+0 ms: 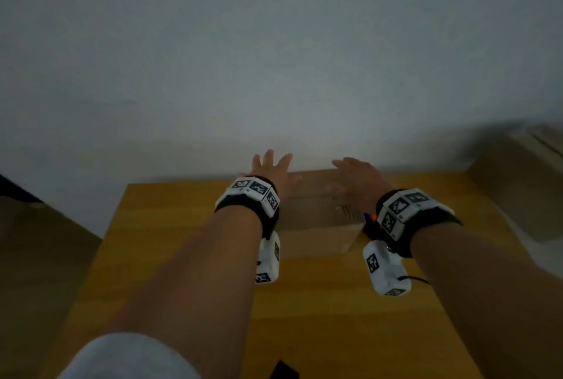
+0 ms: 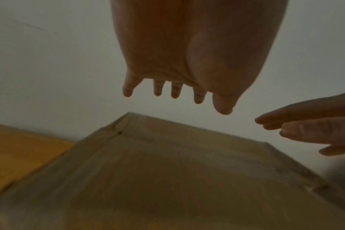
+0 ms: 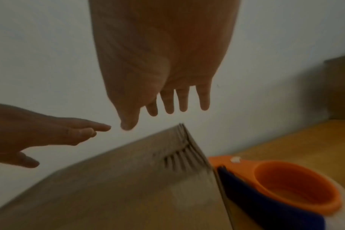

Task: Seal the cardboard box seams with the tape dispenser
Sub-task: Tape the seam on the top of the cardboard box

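Note:
A brown cardboard box (image 1: pixel 320 214) stands on the wooden table (image 1: pixel 170 226), against the white wall. Its closed top (image 2: pixel 167 179) fills the lower left wrist view. My left hand (image 1: pixel 271 170) hovers over the box's far left part, fingers spread and straight, holding nothing. My right hand (image 1: pixel 355 177) hovers over the far right part, fingers also straight. Both hands (image 3: pixel 163 99) are clear of the cardboard (image 3: pixel 118 186). An orange and blue tape dispenser (image 3: pixel 286 189) with a clear tape roll lies on the table right beside the box's right side; in the head view only a bit of it (image 1: pixel 370 218) shows.
Another cardboard box (image 1: pixel 524 177) sits at the table's far right corner. A brown surface (image 1: pixel 36 256) lies off the table's left edge. The white wall (image 1: pixel 274 58) stands directly behind the box. A dark object (image 1: pixel 285 371) pokes in at the bottom edge.

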Tool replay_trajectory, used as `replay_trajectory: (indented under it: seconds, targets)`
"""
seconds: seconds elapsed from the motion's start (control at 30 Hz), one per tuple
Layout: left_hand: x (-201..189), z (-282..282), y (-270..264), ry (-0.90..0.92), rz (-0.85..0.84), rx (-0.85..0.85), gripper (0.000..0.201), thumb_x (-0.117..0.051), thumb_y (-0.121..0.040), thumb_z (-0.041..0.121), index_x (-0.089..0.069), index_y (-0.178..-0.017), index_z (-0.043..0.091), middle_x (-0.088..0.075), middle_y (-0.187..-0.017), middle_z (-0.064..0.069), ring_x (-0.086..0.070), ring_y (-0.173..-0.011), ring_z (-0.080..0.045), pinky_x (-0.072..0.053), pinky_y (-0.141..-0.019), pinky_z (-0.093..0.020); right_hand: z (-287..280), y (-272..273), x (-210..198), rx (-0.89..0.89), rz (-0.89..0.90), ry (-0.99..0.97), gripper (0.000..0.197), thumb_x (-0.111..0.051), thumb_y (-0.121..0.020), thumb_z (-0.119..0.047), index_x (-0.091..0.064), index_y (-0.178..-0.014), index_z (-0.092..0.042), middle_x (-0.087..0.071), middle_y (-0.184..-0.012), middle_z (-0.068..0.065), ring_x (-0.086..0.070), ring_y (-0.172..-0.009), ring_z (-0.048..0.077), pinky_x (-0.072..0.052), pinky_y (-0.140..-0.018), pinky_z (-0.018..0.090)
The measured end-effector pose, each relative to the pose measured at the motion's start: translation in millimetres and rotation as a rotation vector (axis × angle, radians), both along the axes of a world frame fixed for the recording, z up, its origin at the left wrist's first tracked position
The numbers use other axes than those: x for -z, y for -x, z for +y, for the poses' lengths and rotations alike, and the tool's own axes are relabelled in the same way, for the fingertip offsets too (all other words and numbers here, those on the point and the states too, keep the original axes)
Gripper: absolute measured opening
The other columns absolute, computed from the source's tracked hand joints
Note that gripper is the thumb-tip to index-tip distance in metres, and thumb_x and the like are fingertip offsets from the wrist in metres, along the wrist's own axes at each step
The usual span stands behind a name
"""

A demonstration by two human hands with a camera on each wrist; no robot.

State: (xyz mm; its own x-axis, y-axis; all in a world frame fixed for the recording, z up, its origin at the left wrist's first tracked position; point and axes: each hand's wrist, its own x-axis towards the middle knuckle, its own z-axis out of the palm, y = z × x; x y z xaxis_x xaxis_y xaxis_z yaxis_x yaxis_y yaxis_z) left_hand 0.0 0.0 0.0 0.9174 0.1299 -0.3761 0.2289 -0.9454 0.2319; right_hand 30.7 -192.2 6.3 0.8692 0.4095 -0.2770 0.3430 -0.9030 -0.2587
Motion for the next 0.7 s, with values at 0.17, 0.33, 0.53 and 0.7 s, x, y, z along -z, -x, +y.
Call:
replay_trajectory:
  seconds: [0.17,0.33,0.53,0.7]
  targets:
    - [27.5,4.8,15.5,-0.037,0.03,0.038,0.073,-0.033,-0.087,0.067,-0.003,-0.148,0.043,-0.003,-0.16,0.002,0.002,-0.148,-0.032,-0.014,-0.115,-0.06,-4.7,11.5,20.8,-0.018,0.088,-0.029,0.083,-0.051,-0.088,-0.053,-0.011,-0.153,-0.019,0.0,-0.162,-0.001,-0.015,-0.147,0.026,-0.021,-0.119,0.042]
    - [33.6,6.7,29.2,-0.082,-0.133,0.077,0.072,-0.036,-0.085,0.068,-0.008,-0.147,0.044,-0.017,-0.155,0.002,-0.009,-0.145,-0.029,-0.022,-0.113,-0.055,-12.1,19.3,27.8,0.013,0.046,-0.105,0.083,-0.056,-0.085,-0.053,-0.018,-0.151,-0.02,-0.003,-0.16,-0.006,-0.025,-0.143,0.026,-0.032,-0.114,0.042]
    - [39.3,-5.2,39.4,-0.08,-0.181,0.051,0.072,-0.036,-0.084,0.068,-0.011,-0.146,0.043,-0.02,-0.153,0.0,-0.014,-0.143,-0.03,-0.025,-0.11,-0.055,-17.5,26.9,32.6,0.055,-0.013,-0.152,0.074,-0.062,-0.082,-0.048,-0.032,-0.142,-0.016,-0.018,-0.153,0.0,-0.045,-0.128,0.03,-0.043,-0.104,0.042]
    - [39.4,-15.4,48.8,-0.079,-0.195,0.042,0.071,-0.036,-0.084,0.068,-0.016,-0.146,0.041,-0.022,-0.151,-0.001,-0.018,-0.14,-0.03,-0.027,-0.108,-0.054,-22.8,37.5,36.0,0.077,-0.107,-0.132,0.055,-0.054,-0.089,-0.042,-0.038,-0.136,-0.017,-0.029,-0.145,0.002,-0.055,-0.112,0.029,-0.043,-0.081,0.031]
